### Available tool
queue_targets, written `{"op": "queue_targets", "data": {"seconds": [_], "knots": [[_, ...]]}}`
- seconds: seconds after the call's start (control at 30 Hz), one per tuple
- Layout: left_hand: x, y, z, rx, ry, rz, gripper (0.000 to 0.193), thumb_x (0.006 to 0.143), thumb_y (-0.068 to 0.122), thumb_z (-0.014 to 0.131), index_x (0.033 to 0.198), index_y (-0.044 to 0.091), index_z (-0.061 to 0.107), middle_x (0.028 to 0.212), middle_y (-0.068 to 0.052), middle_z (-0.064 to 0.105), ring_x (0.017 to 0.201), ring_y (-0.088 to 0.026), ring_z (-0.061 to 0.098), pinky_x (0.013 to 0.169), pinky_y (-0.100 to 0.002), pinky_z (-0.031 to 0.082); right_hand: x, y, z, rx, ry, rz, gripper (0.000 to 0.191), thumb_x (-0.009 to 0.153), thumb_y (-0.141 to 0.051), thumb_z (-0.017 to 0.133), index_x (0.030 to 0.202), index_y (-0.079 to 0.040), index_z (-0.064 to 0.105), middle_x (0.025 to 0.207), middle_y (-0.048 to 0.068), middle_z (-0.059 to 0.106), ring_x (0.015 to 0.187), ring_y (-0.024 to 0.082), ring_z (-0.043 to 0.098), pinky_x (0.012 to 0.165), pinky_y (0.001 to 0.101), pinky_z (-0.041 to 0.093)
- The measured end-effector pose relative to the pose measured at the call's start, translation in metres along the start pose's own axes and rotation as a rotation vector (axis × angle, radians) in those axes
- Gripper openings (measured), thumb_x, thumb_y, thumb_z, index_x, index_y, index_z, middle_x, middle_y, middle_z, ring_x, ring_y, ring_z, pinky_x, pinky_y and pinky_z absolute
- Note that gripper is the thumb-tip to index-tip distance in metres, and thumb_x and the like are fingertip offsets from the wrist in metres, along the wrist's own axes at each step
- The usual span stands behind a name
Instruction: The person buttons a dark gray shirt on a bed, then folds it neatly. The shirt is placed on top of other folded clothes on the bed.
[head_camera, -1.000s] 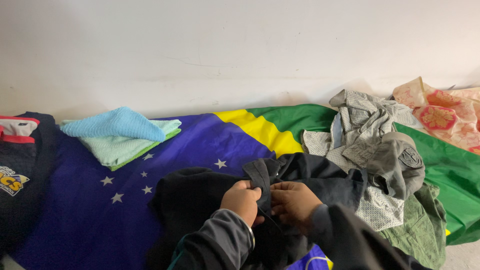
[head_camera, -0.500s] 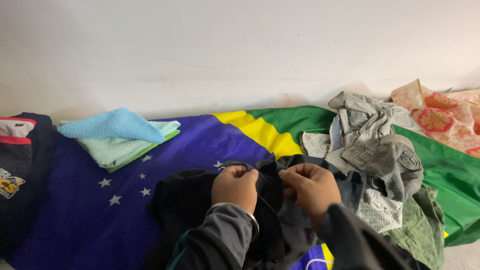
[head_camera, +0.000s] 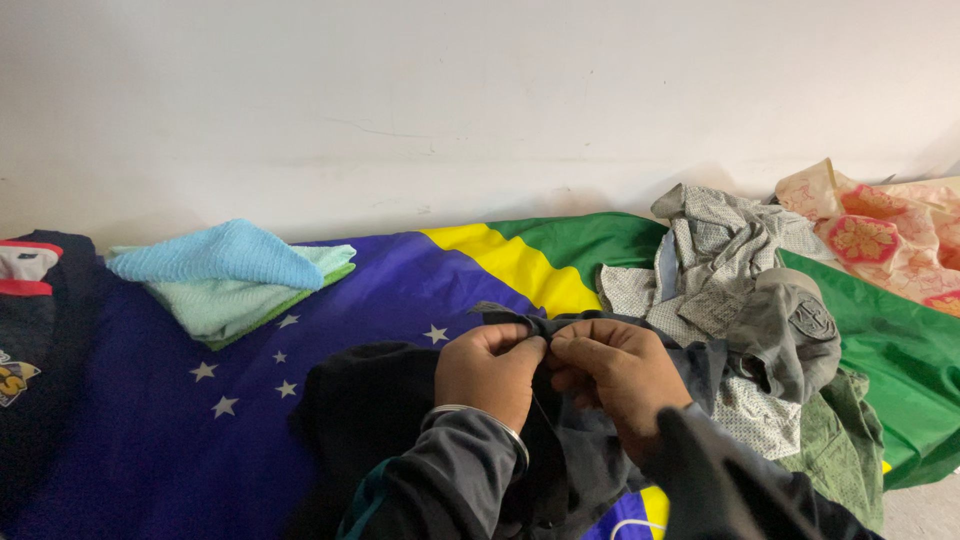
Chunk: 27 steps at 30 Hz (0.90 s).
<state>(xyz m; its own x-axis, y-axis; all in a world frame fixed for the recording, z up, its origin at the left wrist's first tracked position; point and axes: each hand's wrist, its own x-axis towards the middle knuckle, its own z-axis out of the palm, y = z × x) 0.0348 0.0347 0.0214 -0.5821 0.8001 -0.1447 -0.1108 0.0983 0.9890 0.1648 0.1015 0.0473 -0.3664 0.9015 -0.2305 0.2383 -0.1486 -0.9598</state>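
Observation:
A dark, nearly black garment (head_camera: 370, 410) lies crumpled in front of me on a blue, yellow and green flag cloth (head_camera: 400, 290) with white stars. My left hand (head_camera: 488, 370) and my right hand (head_camera: 615, 372) are side by side, knuckles up, both pinching the garment's upper edge between fingers and thumbs. The fingertips nearly touch. A thin metal bangle sits on my left wrist, and both arms wear dark sleeves. The lower part of the garment is hidden under my forearms.
Folded light blue and pale green towels (head_camera: 225, 275) lie at the back left. A dark jersey with red and white trim (head_camera: 30, 320) is at the far left. A heap of grey and patterned clothes (head_camera: 745, 290) sits at the right, with a pink floral cloth (head_camera: 880, 235) behind it. A white wall runs behind.
Both hands rose from the middle of the garment to its upper edge. They spread a little apart, then came back together, pinching the edge.

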Motion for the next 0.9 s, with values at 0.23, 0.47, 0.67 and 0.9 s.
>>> {"op": "queue_targets", "data": {"seconds": [0.23,0.47,0.67,0.9], "knots": [[0.002,-0.008,0.006,-0.175,-0.091,0.052,0.018,0.081,0.013,0.074,0.089,-0.002,0.079,0.077,-0.008,0.077,0.065,-0.012,0.067,0.062,-0.028,0.054,0.010,0.006,-0.009,0.062,-0.038,-0.012,0.016,0.089,-0.016,0.068,0.090,-0.001,0.073,0.071,0.006,0.067,0.059,0.013,0.060,0.053,0.0266,0.046],[0.007,-0.020,0.012,-0.219,-0.130,0.023,0.017,0.081,0.013,0.073,0.089,-0.001,0.077,0.078,-0.005,0.076,0.069,-0.011,0.067,0.067,-0.026,0.054,0.013,0.010,-0.012,0.134,-0.067,0.099,0.012,0.090,-0.015,0.065,0.092,-0.004,0.070,0.072,0.005,0.064,0.060,0.015,0.058,0.054,0.0288,0.045],[0.008,-0.027,0.016,-0.324,-0.153,-0.067,0.020,0.083,0.011,0.070,0.096,-0.003,0.077,0.086,-0.007,0.076,0.076,-0.013,0.067,0.073,-0.027,0.054,0.015,0.017,-0.007,0.152,-0.099,0.133,0.016,0.092,-0.019,0.058,0.093,-0.005,0.065,0.074,0.006,0.061,0.062,0.019,0.057,0.055,0.0326,0.045],[0.004,-0.020,0.007,-0.251,-0.107,-0.109,0.021,0.083,0.012,0.070,0.100,0.001,0.077,0.092,-0.006,0.078,0.085,-0.013,0.070,0.080,-0.028,0.055,0.017,0.019,-0.001,0.161,-0.119,0.127,0.017,0.093,-0.021,0.058,0.098,-0.006,0.063,0.073,0.005,0.059,0.061,0.019,0.059,0.055,0.0334,0.048]]}}
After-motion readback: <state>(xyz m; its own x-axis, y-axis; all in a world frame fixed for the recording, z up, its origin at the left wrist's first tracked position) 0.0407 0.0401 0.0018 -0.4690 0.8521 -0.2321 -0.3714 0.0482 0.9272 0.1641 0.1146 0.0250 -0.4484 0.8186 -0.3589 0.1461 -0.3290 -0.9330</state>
